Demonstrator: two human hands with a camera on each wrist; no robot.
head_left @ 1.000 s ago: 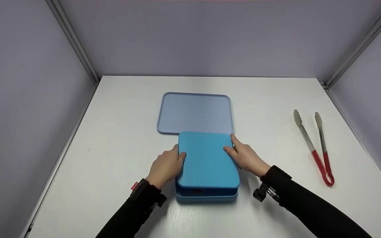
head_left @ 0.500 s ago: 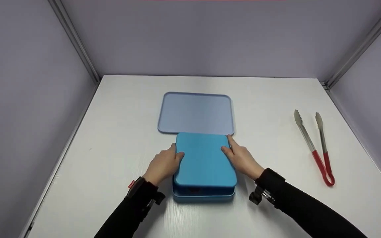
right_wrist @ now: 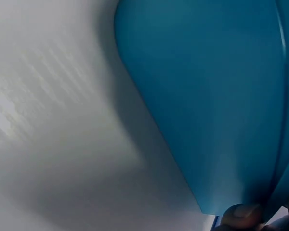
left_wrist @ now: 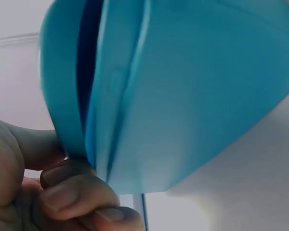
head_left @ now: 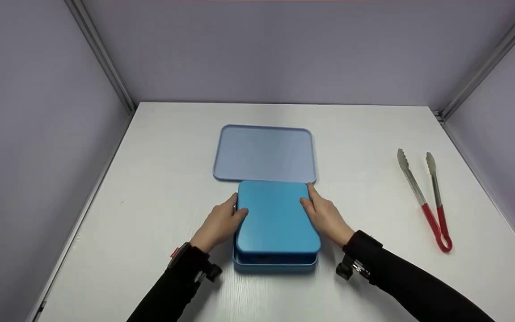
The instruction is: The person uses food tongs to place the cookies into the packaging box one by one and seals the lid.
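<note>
A blue lid [head_left: 277,218] sits raised at its near edge over a blue box [head_left: 275,261] in the middle of a white table [head_left: 150,188], leaving a dark gap between the 2 along the front. The left hand [head_left: 219,222] grips the lid's left edge, thumb on top and fingers curled under the rim; the left wrist view shows those fingertips [left_wrist: 70,192] tucked beneath the lid's edge [left_wrist: 62,96], with the box [left_wrist: 197,96] just beside it. The right hand [head_left: 326,216] pinches the lid's right edge the same way, thumb laid on the top surface and fingers down the side; in the right wrist view, 1 fingertip [right_wrist: 241,211] shows at the foot of the blue wall [right_wrist: 207,96], and whether that wall is lid or box cannot be told. Both arms wear black sleeves, each with a small camera mount at the wrist.

Just beyond the box, touching or nearly touching its far edge, a pale blue tray [head_left: 265,153] lies flat. Well apart on the right, metal tongs with red handles [head_left: 425,197] rest on the table, tips pointing away. Lilac walls enclose the table on 3 sides.
</note>
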